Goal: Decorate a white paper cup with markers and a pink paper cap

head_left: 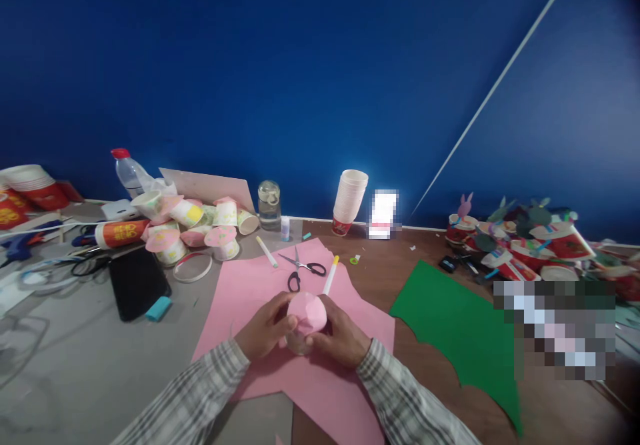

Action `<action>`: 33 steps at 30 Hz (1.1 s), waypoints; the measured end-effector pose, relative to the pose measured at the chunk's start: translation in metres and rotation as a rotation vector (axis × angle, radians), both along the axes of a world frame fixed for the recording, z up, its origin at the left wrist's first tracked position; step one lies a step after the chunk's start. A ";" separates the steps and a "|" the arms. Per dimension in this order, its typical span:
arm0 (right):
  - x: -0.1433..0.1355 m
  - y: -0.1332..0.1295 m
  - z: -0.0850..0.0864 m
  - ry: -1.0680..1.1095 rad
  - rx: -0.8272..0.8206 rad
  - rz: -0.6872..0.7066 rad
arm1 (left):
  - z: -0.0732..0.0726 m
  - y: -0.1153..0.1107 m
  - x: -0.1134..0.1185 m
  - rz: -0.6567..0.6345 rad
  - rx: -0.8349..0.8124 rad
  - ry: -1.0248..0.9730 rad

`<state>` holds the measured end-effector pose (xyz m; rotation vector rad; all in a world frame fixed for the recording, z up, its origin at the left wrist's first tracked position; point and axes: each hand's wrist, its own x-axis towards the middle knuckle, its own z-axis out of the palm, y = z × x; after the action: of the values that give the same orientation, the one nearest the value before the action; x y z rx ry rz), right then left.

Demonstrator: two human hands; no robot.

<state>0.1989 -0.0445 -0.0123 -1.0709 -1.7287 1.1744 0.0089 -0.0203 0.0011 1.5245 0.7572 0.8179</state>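
Observation:
Between my hands stands a small paper cup (299,345) topped with a rounded piece of pink paper (309,310). My left hand (267,327) is closed on its left side, the thumb over the pink paper. On the other side my right hand (345,335) grips it, thumb low on the cup's wall. Under both hands lies a large pink paper sheet (225,298). Black-handled scissors (300,269) rest open on this sheet, just beyond the cup. A marker with a yellow cap (331,275) and another pale marker (267,252) lie nearby.
Several cups with pink paper tops (223,241) crowd the left, near a black tablet (139,283). A glass jar (269,205), a glue stick (285,229) and stacked cups (350,201) stand at the back. Rightward are green paper (460,325) and piled red cups (525,251).

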 end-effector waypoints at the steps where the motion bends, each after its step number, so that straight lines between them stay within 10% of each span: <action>1: 0.000 0.000 0.000 0.007 -0.007 -0.001 | -0.001 0.000 0.001 0.012 -0.005 0.001; 13: 0.003 -0.005 0.004 0.077 0.105 -0.075 | 0.003 -0.005 0.012 0.107 -0.143 -0.110; 23: -0.011 -0.021 0.014 -0.139 0.568 -0.098 | -0.003 -0.008 0.017 0.210 -0.159 -0.173; 33: -0.021 -0.014 0.004 -0.192 0.537 -0.167 | -0.012 -0.006 0.019 0.302 -0.093 -0.153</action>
<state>0.1783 -0.0587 -0.0086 -0.9858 -1.9084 0.4684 0.0277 -0.0267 -0.0113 1.2652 0.9112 1.0942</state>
